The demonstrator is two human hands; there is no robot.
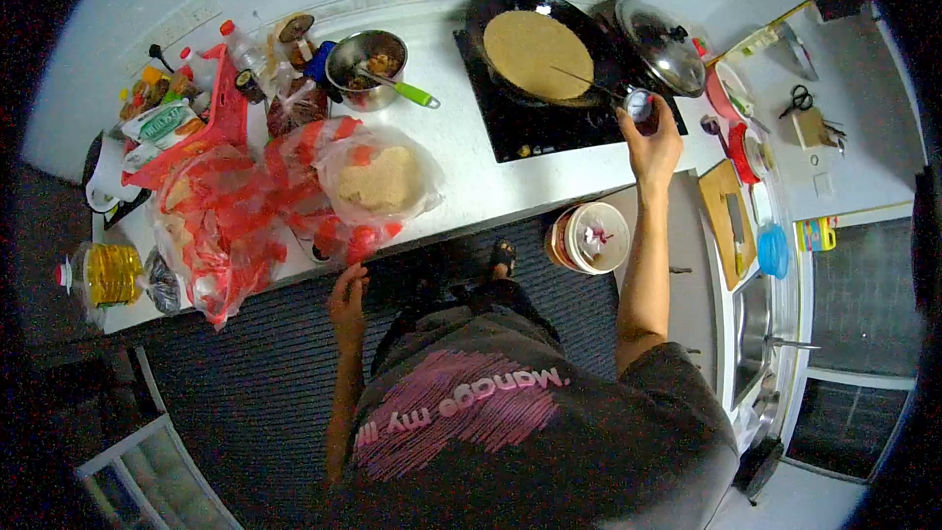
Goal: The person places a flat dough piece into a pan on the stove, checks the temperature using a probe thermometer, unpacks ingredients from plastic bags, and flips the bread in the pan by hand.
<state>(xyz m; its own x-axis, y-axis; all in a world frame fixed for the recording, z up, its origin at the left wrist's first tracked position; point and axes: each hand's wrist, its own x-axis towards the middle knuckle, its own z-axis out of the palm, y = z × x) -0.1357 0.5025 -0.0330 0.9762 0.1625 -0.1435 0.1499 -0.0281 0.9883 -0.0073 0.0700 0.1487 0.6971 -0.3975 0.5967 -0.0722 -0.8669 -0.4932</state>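
My right hand (652, 142) is closed around the dial end of a probe thermometer (638, 104), beside the wok. Its thin metal stem points left over the tan, grainy layer (535, 51) that fills the black wok (478, 15); I cannot tell whether the tip touches it. The wok sits on a black cooktop (515, 145). My left hand (348, 296) hangs at the counter's front edge with loosely bent fingers and nothing in it. Closest to that hand are red-and-clear plastic bags (329, 226), one holding a tan mass (378, 180).
A steel pot (365, 43) with a green-handled spoon (417, 95) stands behind the bags. Right of the wok lies a glass lid (662, 44). A bucket (589, 238) is below the counter edge. An oil jug (108, 273) and red basket (218, 123) are at left; a cutting board (721, 206) is at right.
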